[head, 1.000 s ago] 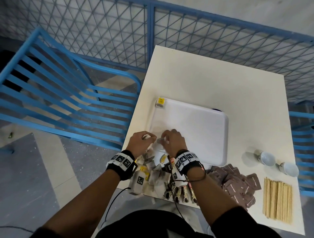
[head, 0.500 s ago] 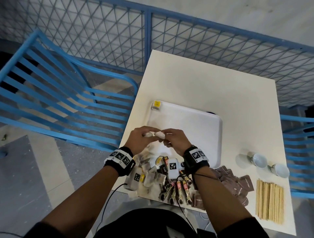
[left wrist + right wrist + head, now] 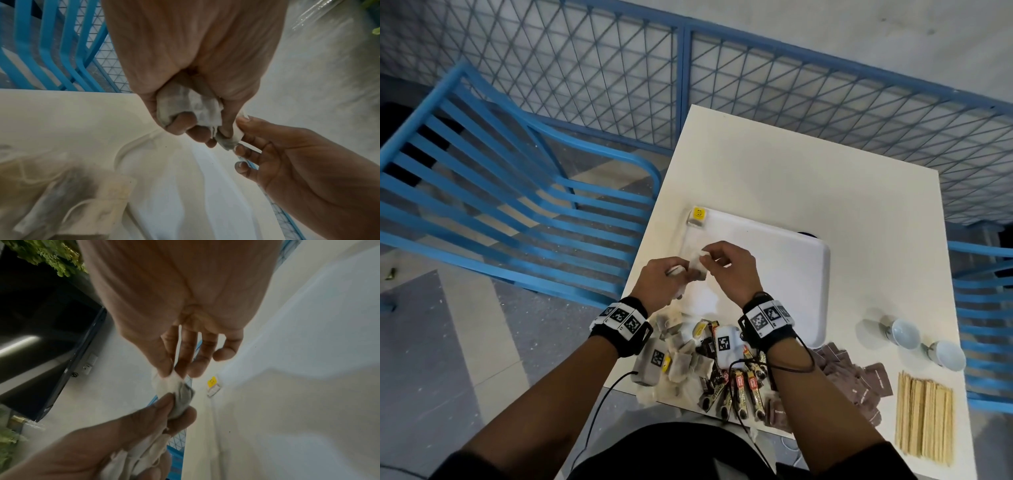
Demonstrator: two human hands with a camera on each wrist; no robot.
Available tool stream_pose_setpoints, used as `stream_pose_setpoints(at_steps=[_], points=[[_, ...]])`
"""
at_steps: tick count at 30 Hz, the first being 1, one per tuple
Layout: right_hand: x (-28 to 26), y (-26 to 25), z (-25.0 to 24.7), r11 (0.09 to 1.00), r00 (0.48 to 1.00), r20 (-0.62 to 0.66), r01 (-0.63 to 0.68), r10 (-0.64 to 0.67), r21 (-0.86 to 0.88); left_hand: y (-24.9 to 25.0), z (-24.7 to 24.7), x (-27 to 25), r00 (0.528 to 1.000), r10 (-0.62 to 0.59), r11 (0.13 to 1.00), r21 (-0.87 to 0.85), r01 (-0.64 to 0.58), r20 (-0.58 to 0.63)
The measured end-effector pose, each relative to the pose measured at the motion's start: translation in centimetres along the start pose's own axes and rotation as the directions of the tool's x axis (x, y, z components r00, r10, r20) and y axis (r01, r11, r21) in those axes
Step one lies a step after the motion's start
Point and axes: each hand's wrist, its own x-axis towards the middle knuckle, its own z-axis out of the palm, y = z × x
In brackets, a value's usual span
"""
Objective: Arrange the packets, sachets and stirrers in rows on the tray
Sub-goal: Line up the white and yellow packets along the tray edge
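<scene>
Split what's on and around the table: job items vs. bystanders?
Job items:
- white tray
- tea bags bunched in the left hand, one pinched by the right hand
- tea bag pile
- stick sachets
- brown packets
- wooden stirrers

Bystanders:
- two white cups
- blue chair
- mesh fence

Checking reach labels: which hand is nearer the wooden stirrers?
Right. The right hand is over the tray, up and left of the stirrers. The left hand is farther left still. Both pinch one tea bag.
</scene>
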Motion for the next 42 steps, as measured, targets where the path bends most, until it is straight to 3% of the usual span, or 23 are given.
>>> stream_pose_setpoints(at_steps=[5, 9, 13, 17, 21, 26, 37, 42], points=[[0.5, -0.1, 0.7, 0.998, 0.997, -0.060, -0.042, 0.045, 0.049, -0.6, -0.2, 0.4, 0.999, -0.033, 0.999, -0.011, 0.033, -0.026], [1.1, 0.2, 1.0, 0.985, 0.985, 0.030, -0.172, 0.171, 0.017, -0.6, -0.6, 0.9, 0.998, -0.037, 0.999, -0.024, 0.036, -0.040], [2.0, 0.7, 1.4, 0.983, 0.978, 0.093, -0.184, 0.185, -0.016, -0.8, -1.2, 1.7, 0.997, -0.053, 0.996, -0.079, 0.048, -0.058], [4.9, 0.9, 1.7, 0.969, 0.970, -0.004, -0.244, 0.245, 0.042, -1.0, -1.7, 2.4, 0.985, -0.154, 0.981, -0.133, 0.144, -0.072], [8.0, 2.3, 2.9, 0.949, 0.946, -0.086, -0.316, 0.314, -0.011, -1.7, -2.6, 2.7, 0.965, -0.262, 0.937, -0.250, 0.245, -0.036], [10.0, 2.8, 4.1, 0.921, 0.918, -0.109, -0.387, 0.381, -0.042, -2.8, -3.8, 2.9, 0.948, -0.318, 0.894, -0.341, 0.290, -0.026], [10.8, 3.2, 4.8, 0.901, 0.896, -0.182, -0.426, 0.406, -0.084, -3.5, -4.3, 3.5, 0.955, -0.295, 0.901, -0.342, 0.268, -0.028], [10.1, 3.0, 4.2, 0.904, 0.881, -0.238, -0.426, 0.409, -0.024, -2.8, -4.1, 3.6, 0.970, -0.242, 0.936, -0.264, 0.233, 0.000]])
